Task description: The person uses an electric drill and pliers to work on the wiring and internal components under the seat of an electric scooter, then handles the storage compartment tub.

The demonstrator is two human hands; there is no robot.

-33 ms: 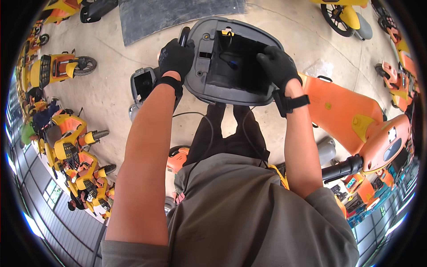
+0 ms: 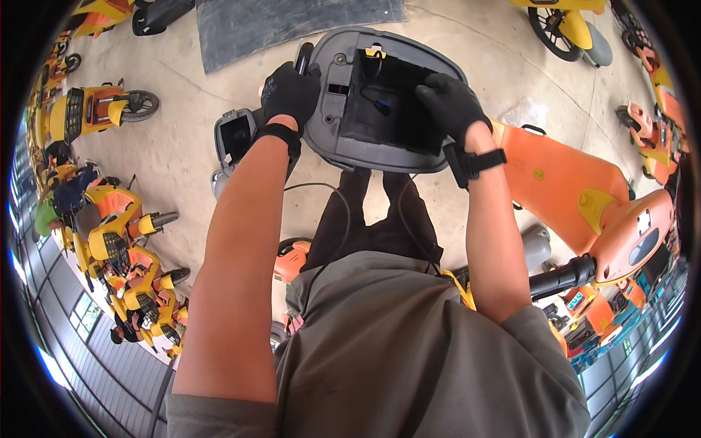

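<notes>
In front of me is the grey rim (image 2: 332, 135) of a scooter's open under-seat compartment, dark inside. My left hand (image 2: 290, 95), in a black glove, is closed round a shiny black bar (image 2: 304, 57) beside the rim's left edge. Over the right part of the compartment, my gloved right hand (image 2: 453, 106) is curled shut; whatever its fingers may hold is hidden. A cable with a blue-marked connector (image 2: 382, 107) lies in the compartment. At its far edge sits a yellow connector piece (image 2: 376, 51).
An orange scooter front panel (image 2: 558, 175) with a black handlebar grip (image 2: 566, 277) stands at the right. A dark mat (image 2: 292, 29) lies on the concrete floor ahead. Several yellow-orange scooters (image 2: 87, 117) line the left. A small grey open-topped part (image 2: 237, 137) is near my left forearm.
My right hand has shifted slightly left over the compartment. My left hand keeps its grip on the black bar.
</notes>
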